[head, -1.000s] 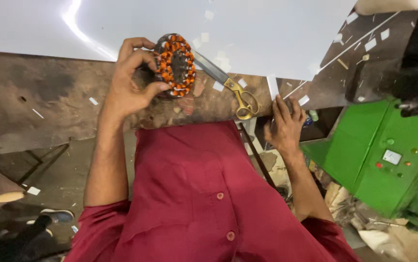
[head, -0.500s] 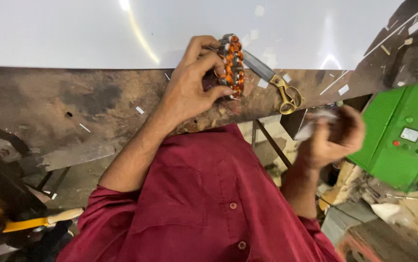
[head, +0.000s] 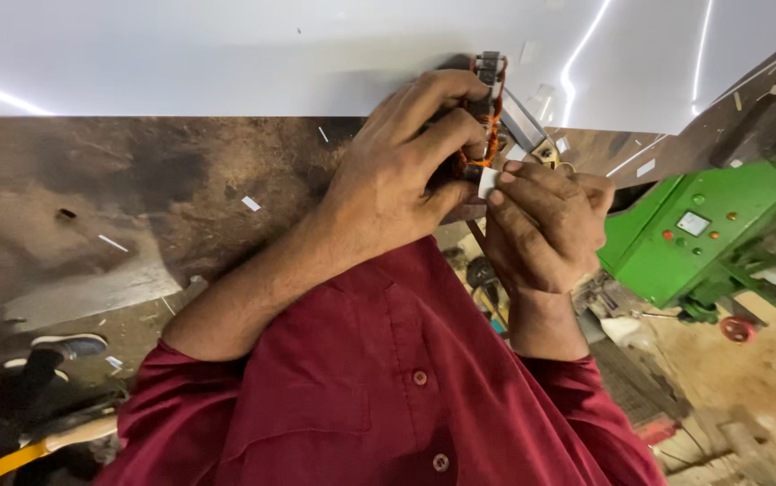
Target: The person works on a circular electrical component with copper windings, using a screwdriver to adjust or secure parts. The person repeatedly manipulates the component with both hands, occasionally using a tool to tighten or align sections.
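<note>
My left hand (head: 397,171) grips a round motor stator (head: 489,94) with orange copper windings and holds it on edge over the bench. The fingers cover most of it. My right hand (head: 541,225) is just below and to the right, pinching a small white slip (head: 488,183) against the lower edge of the stator. The two hands touch each other. I wear a dark red buttoned shirt (head: 388,387).
A worn brown workbench (head: 136,198) carries scattered white slips and a large white sheet (head: 226,54) at the back. Scissors with yellow handles (head: 543,148) lie behind my hands. A green machine (head: 703,234) with buttons stands on the right. A yellow-handled tool (head: 10,454) lies at the lower left.
My right hand rose from the bench edge with a white slip and met the stator. My left hand turned the stator on edge and drew it closer.
</note>
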